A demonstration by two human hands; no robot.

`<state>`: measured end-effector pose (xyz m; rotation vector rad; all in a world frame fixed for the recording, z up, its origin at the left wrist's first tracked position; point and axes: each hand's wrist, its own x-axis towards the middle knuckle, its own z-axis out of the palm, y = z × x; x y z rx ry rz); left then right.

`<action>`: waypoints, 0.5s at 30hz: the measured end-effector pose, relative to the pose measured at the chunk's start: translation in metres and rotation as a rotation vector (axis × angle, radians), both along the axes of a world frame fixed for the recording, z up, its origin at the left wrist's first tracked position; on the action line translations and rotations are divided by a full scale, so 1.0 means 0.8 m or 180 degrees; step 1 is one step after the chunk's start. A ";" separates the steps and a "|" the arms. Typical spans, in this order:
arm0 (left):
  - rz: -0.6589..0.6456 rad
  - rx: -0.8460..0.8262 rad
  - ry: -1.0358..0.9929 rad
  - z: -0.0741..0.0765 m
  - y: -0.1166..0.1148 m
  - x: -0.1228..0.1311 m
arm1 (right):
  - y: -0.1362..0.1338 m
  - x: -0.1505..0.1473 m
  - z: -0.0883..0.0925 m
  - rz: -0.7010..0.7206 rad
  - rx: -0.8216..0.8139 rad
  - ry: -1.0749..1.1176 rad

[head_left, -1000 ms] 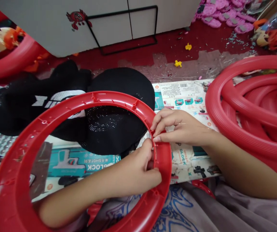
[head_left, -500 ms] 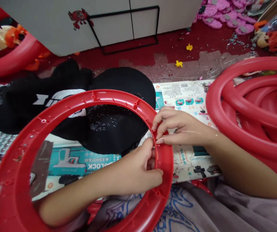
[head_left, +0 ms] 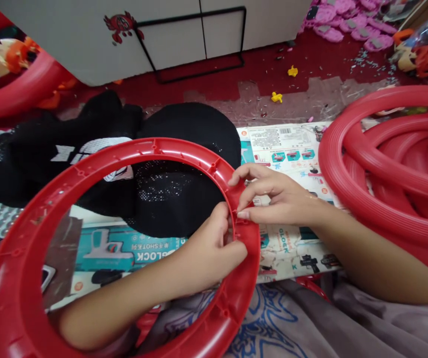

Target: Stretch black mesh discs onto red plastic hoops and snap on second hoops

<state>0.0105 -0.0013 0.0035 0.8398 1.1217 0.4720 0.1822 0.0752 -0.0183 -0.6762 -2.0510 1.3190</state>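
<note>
A large red plastic ring [head_left: 98, 161] lies tilted across my lap, its hollow underside facing up. My left arm passes through the ring, and my left hand [head_left: 208, 251] grips the ring's right inner edge with thumb and fingers closed on it. My right hand [head_left: 277, 199] comes in from the right and pinches the same stretch of rim with its fingertips pressed together. Whether a small part sits between the fingertips is hidden.
A stack of red ribbed rings [head_left: 388, 174] stands at the right. Black mesh fabric [head_left: 169, 194] lies behind the ring on printed toy-gun cardboard [head_left: 131, 251]. A white cabinet [head_left: 154, 35], another red ring [head_left: 16, 92] at far left, pink parts [head_left: 348, 22] and small yellow pieces [head_left: 275, 97] are beyond.
The ring has turned a little in my hands. Both hands have shifted slightly left and up along the rim, still gripping it.
</note>
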 end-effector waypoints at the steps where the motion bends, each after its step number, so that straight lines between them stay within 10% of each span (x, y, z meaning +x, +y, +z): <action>1: -0.0060 -0.0067 0.0003 0.000 0.000 0.000 | 0.000 0.000 0.000 -0.0052 0.0039 -0.0009; 15: -0.0889 0.0107 0.0097 -0.013 -0.009 -0.013 | 0.003 0.003 0.006 0.0223 0.0673 -0.0266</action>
